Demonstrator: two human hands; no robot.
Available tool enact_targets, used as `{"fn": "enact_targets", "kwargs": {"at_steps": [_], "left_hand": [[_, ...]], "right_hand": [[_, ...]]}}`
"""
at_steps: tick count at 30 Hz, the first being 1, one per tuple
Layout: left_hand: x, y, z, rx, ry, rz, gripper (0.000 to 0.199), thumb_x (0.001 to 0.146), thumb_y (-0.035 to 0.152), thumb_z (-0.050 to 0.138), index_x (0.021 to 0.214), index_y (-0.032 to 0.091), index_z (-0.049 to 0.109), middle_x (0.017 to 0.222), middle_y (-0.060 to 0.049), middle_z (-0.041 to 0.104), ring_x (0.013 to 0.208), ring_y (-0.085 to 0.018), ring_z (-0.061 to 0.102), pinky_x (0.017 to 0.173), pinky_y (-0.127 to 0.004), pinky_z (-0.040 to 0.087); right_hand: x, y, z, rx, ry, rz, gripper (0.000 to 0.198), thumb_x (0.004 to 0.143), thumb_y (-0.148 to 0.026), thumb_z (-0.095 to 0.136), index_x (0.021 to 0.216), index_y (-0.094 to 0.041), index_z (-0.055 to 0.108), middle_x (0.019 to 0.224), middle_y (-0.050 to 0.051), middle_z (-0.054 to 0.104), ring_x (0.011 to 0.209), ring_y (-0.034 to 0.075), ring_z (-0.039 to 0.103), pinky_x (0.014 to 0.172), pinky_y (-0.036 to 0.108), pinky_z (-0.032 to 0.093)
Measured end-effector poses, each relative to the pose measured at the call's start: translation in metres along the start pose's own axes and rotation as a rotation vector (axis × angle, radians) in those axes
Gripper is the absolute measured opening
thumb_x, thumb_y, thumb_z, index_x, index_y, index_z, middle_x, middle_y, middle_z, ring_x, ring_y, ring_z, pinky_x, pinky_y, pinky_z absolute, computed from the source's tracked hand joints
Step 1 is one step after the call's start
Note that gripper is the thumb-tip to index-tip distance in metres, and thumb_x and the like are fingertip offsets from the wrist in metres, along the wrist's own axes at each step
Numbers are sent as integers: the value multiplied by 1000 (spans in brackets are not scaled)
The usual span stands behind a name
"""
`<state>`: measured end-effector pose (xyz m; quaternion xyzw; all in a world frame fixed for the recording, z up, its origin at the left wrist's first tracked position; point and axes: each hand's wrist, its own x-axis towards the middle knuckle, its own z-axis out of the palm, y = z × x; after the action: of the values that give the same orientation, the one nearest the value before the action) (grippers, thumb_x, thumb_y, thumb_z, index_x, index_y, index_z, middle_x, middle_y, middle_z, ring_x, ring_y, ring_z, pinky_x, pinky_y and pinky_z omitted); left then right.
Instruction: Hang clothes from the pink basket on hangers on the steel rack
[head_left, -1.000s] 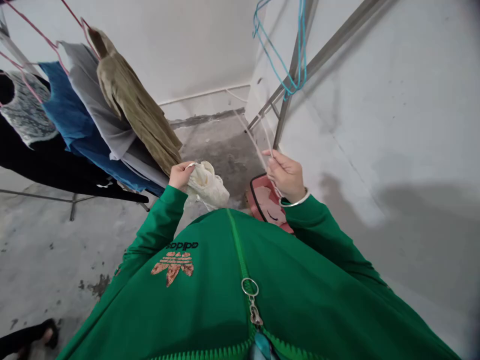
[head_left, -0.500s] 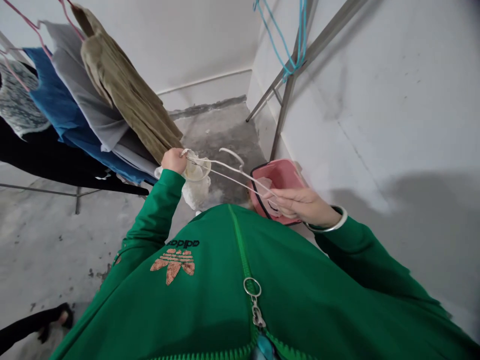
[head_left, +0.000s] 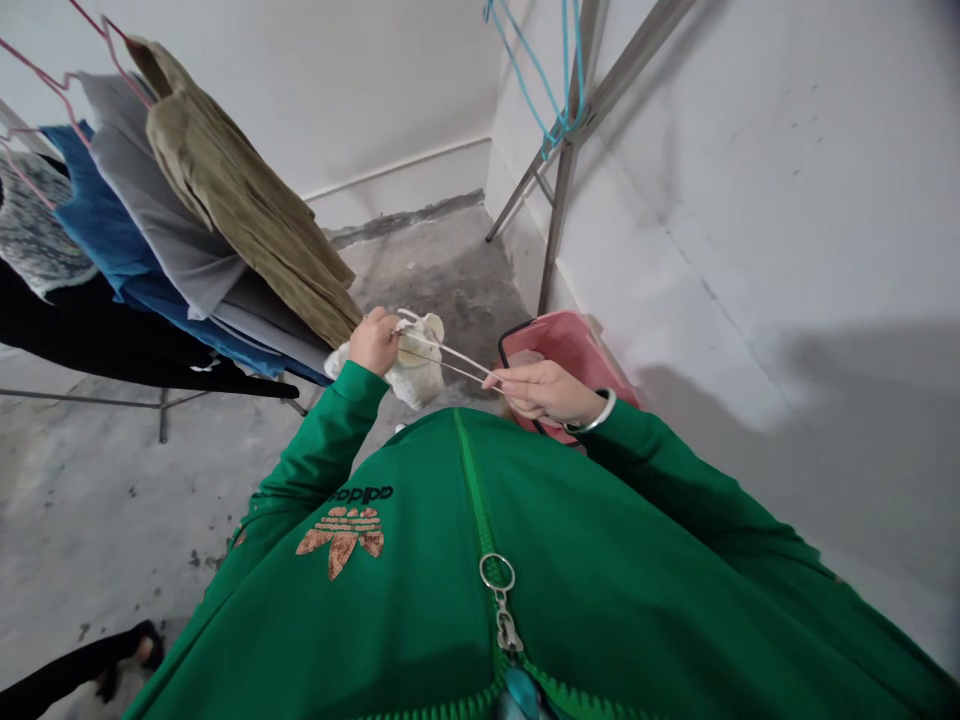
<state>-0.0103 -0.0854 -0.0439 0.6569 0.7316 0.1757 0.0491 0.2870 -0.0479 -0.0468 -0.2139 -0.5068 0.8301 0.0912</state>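
A thin white clothes hanger (head_left: 469, 362) stretches between my two hands in front of my jacket. My left hand (head_left: 375, 342) is closed at the hanger's left end, gripping an off-white garment (head_left: 420, 378) there too. This garment hangs bunched below and beside the fist, with a rounded cup-like part showing; its exact kind is unclear. With thumb and fingers pinched together, my right hand (head_left: 547, 392) grips the hanger's other end, in front of a pink basket.
The pink basket (head_left: 592, 350) stands on the floor by the right wall. Clothes on pink hangers, among them an olive garment (head_left: 240, 190), hang at left. Blue hangers (head_left: 559, 90) hang from a metal rack (head_left: 559, 220). Another person's foot (head_left: 146, 645) shows lower left.
My hands have come closer together: the right moved left with the hanger, the left slightly right and down. The hanger's hook has swung toward my left hand.
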Motion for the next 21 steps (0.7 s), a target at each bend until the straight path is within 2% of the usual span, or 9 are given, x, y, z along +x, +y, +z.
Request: {"fn": "enact_targets", "kwargs": {"at_steps": [3, 6, 10, 13, 16, 19, 21], "left_hand": [[-4, 8, 5, -40, 36, 169, 28, 84, 13, 41, 87, 15, 69, 87, -9, 58, 86, -20, 57, 78, -31, 45], [0, 4, -3, 29, -6, 263, 29, 84, 15, 44, 93, 16, 71, 90, -10, 60, 87, -21, 56, 79, -32, 45], [8, -6, -18, 88, -101, 217, 29, 85, 19, 45, 98, 15, 71, 95, -12, 65, 89, -23, 59, 80, -35, 45], [6, -3, -22, -33, -193, 214, 30, 88, 21, 42, 100, 16, 69, 92, -9, 67, 88, -21, 61, 80, -31, 46], [-1, 8, -22, -182, -220, 205, 32, 90, 20, 38, 103, 15, 67, 94, -8, 67, 89, -19, 61, 82, -28, 46], [-5, 14, -23, -244, -273, 282, 32, 90, 19, 38, 105, 14, 65, 98, -9, 67, 93, -18, 60, 86, -28, 47], [-5, 15, -25, -219, -334, 359, 31, 88, 18, 39, 105, 14, 65, 99, -10, 66, 95, -19, 60, 87, -29, 47]], "right_hand": [[14, 10, -12, 35, -53, 16, 46, 77, -47, 71, 102, -10, 58, 49, -14, 19, 40, 1, 15, 39, 18, 12], [12, 10, -30, 36, -92, 55, 46, 77, -47, 71, 101, -10, 58, 46, -15, 19, 39, 1, 14, 39, 18, 10], [-6, -2, -50, 21, -135, 57, 43, 79, -45, 70, 101, -10, 59, 46, -13, 21, 38, 2, 17, 39, 19, 11], [-10, -1, -55, 25, -131, 15, 40, 80, -45, 70, 101, -12, 60, 47, -12, 24, 38, 2, 18, 39, 19, 12], [1, 11, -53, -6, -83, -43, 42, 81, -45, 68, 103, -10, 61, 51, -12, 22, 40, 2, 18, 40, 19, 13], [18, 20, -50, -176, -24, -95, 48, 83, -52, 62, 103, -8, 64, 50, -10, 24, 43, 3, 21, 43, 19, 21], [27, 19, -49, -435, 16, -146, 51, 83, -56, 57, 100, -9, 68, 53, -5, 39, 50, 7, 38, 53, 22, 37]]}}
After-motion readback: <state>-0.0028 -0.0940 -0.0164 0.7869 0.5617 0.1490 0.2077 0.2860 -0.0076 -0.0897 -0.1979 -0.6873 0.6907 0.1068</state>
